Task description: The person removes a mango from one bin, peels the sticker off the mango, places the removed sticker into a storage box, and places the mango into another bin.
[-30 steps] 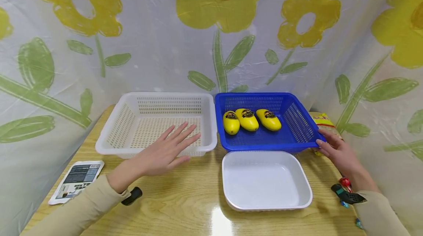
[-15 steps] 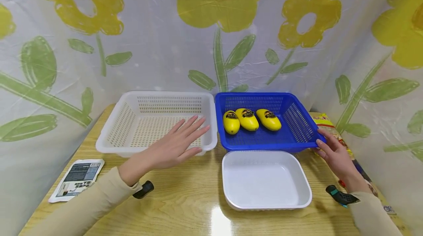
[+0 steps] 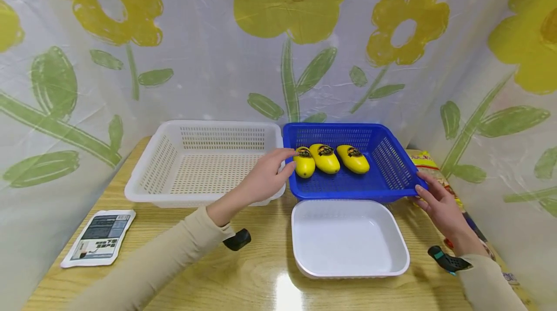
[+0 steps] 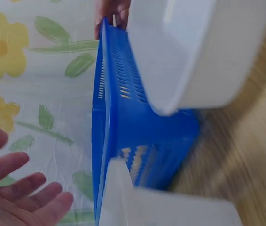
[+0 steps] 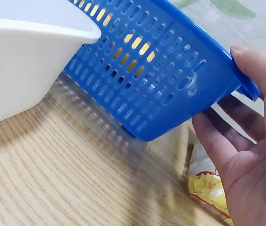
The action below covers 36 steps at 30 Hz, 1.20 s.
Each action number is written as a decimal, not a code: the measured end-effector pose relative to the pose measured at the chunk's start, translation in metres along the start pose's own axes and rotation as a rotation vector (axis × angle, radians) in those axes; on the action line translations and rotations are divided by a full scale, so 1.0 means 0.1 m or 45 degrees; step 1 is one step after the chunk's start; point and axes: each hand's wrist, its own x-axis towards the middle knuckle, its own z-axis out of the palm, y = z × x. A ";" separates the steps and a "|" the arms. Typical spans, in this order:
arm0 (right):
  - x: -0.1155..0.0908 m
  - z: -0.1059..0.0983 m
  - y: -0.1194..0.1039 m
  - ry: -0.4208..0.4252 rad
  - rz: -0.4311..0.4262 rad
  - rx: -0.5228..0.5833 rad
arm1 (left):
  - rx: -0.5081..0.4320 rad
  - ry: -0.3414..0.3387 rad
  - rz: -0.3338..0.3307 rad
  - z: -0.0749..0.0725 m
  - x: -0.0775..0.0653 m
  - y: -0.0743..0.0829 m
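In the head view, a blue basket (image 3: 391, 190) holds three yellow oval fruits with dark printed labels: a left fruit (image 3: 304, 168), a middle fruit (image 3: 326, 162) and a right fruit (image 3: 354, 162). My left hand (image 3: 263, 178) reaches across the right rim of the white basket (image 3: 174, 198). Its fingertips overlap the left fruit in this view, while the left wrist view shows the fingers (image 4: 32, 183) spread and loosely bent, with nothing in them. My right hand (image 3: 444, 207) grips the blue basket's near right corner, thumb at the rim and fingers (image 5: 213, 141) under it.
A white tray (image 3: 348, 272) stands in front of the blue basket. At the table's left lies a flat printed packet (image 3: 100, 238). Beside the right hand is a yellow-topped bag (image 3: 422, 158). A flower-printed curtain (image 3: 209, 74) closes off the back and sides.
My left hand has moved right from over the white basket to the left fruit, its fingers bending from spread flat. The right hand has stayed at the blue basket's corner.
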 end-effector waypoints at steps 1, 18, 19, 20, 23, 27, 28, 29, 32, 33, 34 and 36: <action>0.00 0.00 0.00 -0.003 -0.003 -0.002 | -0.003 0.000 -0.022 0.04 0.07 0.02; -0.01 -0.02 -0.01 -0.011 0.016 0.009 | -0.118 -0.058 -0.451 0.58 1.01 0.04; -0.02 -0.02 -0.01 -0.013 0.015 0.012 | -0.124 -0.059 -0.479 0.60 1.04 0.03; -0.01 -0.01 -0.01 -0.015 0.013 0.010 | -0.129 -0.062 -0.508 0.62 1.06 0.02; -0.02 -0.02 0.00 -0.020 0.003 0.018 | -0.131 -0.077 -0.583 0.66 1.13 0.00; -0.01 -0.02 0.01 -0.018 -0.002 0.036 | -0.115 -0.093 -0.651 0.69 1.19 -0.01; -0.01 -0.02 0.02 -0.018 -0.003 0.037 | -0.115 -0.101 -0.661 0.70 1.19 -0.01; 0.00 -0.02 0.02 -0.017 -0.004 0.036 | -0.110 -0.107 -0.668 0.70 1.20 -0.02; 0.01 -0.04 0.03 -0.009 -0.004 0.027 | -0.112 -0.126 -0.675 0.73 1.22 -0.04; 0.01 -0.04 0.03 -0.007 -0.004 0.022 | -0.101 -0.134 -0.667 0.75 1.23 -0.05; 0.01 -0.04 0.03 -0.004 -0.003 0.019 | -0.088 -0.142 -0.659 0.76 1.24 -0.06; 0.01 -0.04 0.03 0.003 0.006 0.012 | -0.048 -0.148 -0.646 0.77 1.25 -0.08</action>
